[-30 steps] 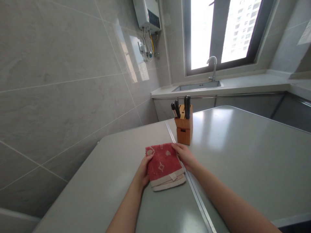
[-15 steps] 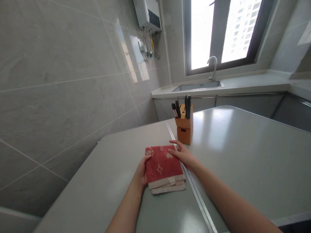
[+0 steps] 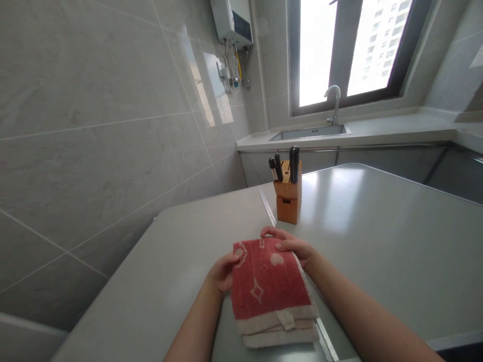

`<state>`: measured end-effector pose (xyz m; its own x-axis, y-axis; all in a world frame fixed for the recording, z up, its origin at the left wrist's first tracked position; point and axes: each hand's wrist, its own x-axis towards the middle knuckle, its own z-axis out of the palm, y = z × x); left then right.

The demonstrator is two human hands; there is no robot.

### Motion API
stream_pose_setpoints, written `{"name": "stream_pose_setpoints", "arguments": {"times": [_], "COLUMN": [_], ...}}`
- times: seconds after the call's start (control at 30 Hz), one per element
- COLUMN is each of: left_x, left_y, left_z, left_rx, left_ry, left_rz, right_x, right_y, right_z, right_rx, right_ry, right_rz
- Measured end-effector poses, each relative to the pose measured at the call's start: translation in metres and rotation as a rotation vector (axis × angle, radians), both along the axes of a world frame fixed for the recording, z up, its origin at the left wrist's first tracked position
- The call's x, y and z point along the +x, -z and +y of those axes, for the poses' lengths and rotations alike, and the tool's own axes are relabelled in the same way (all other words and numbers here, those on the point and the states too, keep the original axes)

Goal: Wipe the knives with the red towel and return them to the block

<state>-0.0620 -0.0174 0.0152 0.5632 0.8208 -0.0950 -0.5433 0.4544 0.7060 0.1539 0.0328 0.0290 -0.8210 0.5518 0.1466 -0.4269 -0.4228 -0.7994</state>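
A folded red towel with pale patterns and a cream border is held between both hands above the table, its bordered edge toward me. My left hand grips its left side, thumb on top and the other fingers hidden behind or beneath. On the far right corner, my right hand pinches the cloth with the thumb over it and the index finger along the far edge. Beyond the towel stands a wooden knife block with several black-handled tools in it.
The pale table has a metal seam running away from me. Behind it, a counter holds a sink and a faucet under a window. A water heater hangs on the wall, and grey tiles rise at the left.
Both hands have brought the towel up and nearer to me, so it looks larger and lower in view. The knife block stays where it was.
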Motion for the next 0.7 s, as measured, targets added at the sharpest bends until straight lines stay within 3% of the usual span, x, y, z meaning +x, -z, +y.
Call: {"name": "stream_pose_setpoints", "arguments": {"times": [0.1, 0.27, 0.33, 0.4, 0.47, 0.53, 0.7], "left_x": [0.005, 0.009, 0.008, 0.006, 0.004, 0.001, -0.005], "left_y": [0.000, 0.008, 0.013, 0.017, 0.019, 0.021, 0.021], "left_z": [0.005, 0.019, 0.024, 0.027, 0.029, 0.032, 0.037], "left_rx": [0.026, 0.250, 0.314, 0.336, 0.317, 0.259, 0.079], "left_ry": [-0.116, -0.427, -0.543, -0.623, -0.704, -0.769, -0.845], "left_rz": [0.095, 0.389, 0.470, 0.509, 0.494, 0.419, 0.152], "right_x": [-0.002, -0.010, -0.013, -0.014, -0.014, -0.013, -0.011], "right_y": [-0.002, 0.005, 0.012, 0.019, 0.025, 0.029, 0.030], "right_z": [0.000, 0.007, 0.013, 0.020, 0.025, 0.026, 0.022], "right_rx": [0.040, 0.159, 0.266, 0.471, 0.718, 0.884, 1.053], "right_ry": [0.107, 0.372, 0.527, 0.748, 0.906, 0.972, 1.012], "right_rz": [-0.123, -0.362, -0.453, -0.566, -0.720, -0.911, -1.191]}}
